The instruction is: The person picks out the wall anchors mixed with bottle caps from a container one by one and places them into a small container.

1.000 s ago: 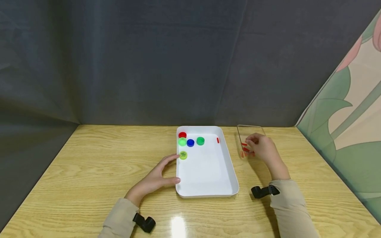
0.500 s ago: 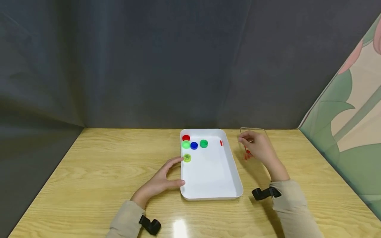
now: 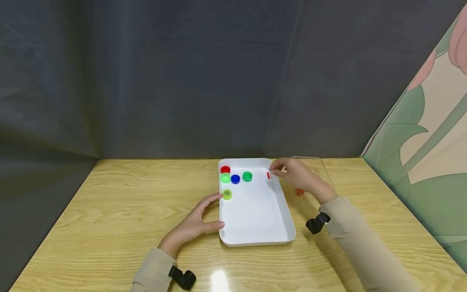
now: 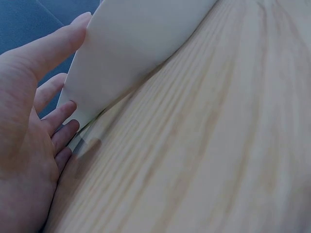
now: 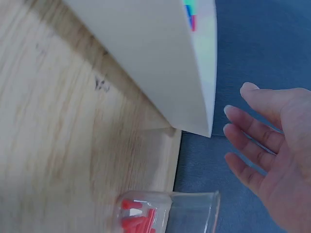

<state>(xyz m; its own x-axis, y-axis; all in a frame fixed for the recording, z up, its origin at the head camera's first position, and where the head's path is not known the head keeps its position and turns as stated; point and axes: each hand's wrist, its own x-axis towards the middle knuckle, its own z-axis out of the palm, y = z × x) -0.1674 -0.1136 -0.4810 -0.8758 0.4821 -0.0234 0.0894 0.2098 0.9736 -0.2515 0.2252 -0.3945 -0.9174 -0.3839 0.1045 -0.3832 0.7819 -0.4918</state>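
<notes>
My left hand [image 3: 193,225] touches the left side of a white tray [image 3: 255,223], thumb and index finger spread apart along its rim. In the left wrist view, the left thumb [image 4: 68,39] lies at the rim and the other fingers lie near the tray's outer wall. My right hand [image 3: 297,174] reaches over the tray's far right rim, thumb and index fingertips close together. Just beneath them a short red stick [image 3: 268,175] lies in the tray. In the right wrist view the right hand [image 5: 277,136] has loosely bent fingers; I cannot tell whether it pinches anything.
Round plastic caps stand along the tray's left and far part: red [image 3: 225,169], light green [image 3: 225,177], blue [image 3: 235,179], green [image 3: 247,176] and yellow-green [image 3: 227,194]. Right of the tray, a clear box [image 5: 194,199] holds red sticks [image 5: 138,221]. A dark curtain [image 3: 189,81] hangs behind the table.
The right hand has moved left from the clear box to the tray's far right edge. The left hand keeps its place at the tray. The view has shifted slightly.
</notes>
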